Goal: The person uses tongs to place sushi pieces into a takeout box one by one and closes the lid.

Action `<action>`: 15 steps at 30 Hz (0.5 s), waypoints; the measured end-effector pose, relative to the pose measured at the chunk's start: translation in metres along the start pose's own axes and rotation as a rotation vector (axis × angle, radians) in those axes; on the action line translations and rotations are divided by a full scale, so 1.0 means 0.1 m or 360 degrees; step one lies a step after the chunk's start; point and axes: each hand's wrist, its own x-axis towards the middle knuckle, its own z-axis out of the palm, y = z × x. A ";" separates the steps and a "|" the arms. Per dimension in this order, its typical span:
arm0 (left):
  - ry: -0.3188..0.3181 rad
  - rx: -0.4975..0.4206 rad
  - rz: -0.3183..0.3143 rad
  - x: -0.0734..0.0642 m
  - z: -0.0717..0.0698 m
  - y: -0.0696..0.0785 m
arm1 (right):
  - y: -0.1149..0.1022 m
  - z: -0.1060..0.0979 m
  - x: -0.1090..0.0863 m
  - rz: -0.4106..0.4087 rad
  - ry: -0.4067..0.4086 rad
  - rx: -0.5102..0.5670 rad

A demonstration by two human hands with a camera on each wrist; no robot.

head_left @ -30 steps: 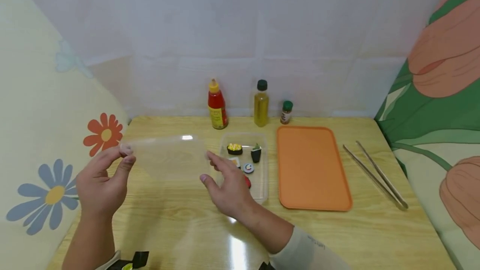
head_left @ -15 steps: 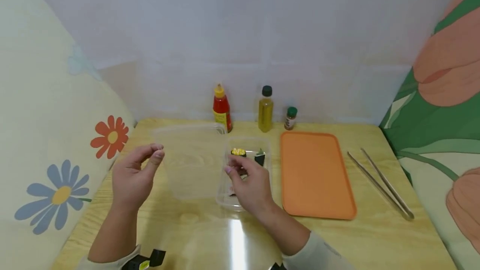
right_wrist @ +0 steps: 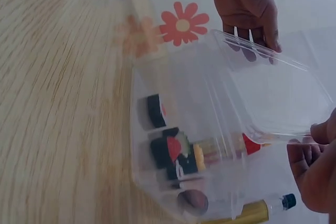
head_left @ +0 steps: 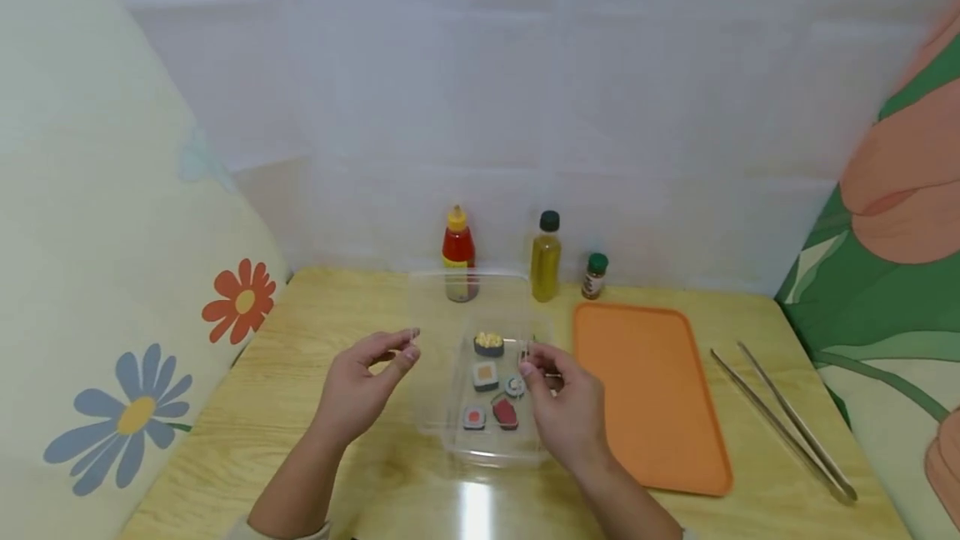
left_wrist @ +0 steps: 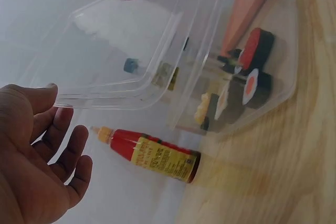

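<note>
A clear plastic lid (left_wrist: 126, 30) is held level between both hands, over a clear plastic container (head_left: 495, 458). My left hand (head_left: 363, 386) pinches the lid's left edge, thumb on top and fingers beneath. On the opposite edge, my right hand (head_left: 573, 407) pinches it between thumb and fingers. Several sushi pieces lie in the container: one topped with yellow corn (head_left: 489, 345), a square orange-centred roll (head_left: 484, 377), a red-centred roll (head_left: 474, 417) and a red-topped piece (head_left: 506, 414) among them. In the wrist views a gap shows between lid and container rim.
An orange tray (head_left: 645, 390) lies right of the container, with metal tongs (head_left: 783, 423) beyond it. Along the back stand a red sauce bottle (head_left: 458, 252), an oil bottle (head_left: 546, 261) and a small green-capped jar (head_left: 594, 277). A white cloth (head_left: 420, 107) hangs behind the table.
Both hands have carried the lid rightward, from the table's left side to above the container. My right hand has gone from open fingers at the lid's edge to pinching it.
</note>
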 end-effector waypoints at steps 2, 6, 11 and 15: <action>-0.0018 -0.0007 -0.0005 0.01 0.08 -0.02 | 0.04 -0.05 -0.01 0.0050 0.0021 0.0004; -0.0031 -0.0035 -0.0059 0.05 0.22 -0.06 | 0.09 -0.13 0.00 0.0176 0.0026 -0.0020; -0.0067 -0.0035 -0.0162 0.08 0.30 -0.07 | 0.12 -0.18 0.02 0.0297 0.0017 -0.0036; -0.0138 0.0006 -0.0183 0.12 0.34 -0.09 | 0.17 -0.21 0.02 0.0347 0.0001 -0.0052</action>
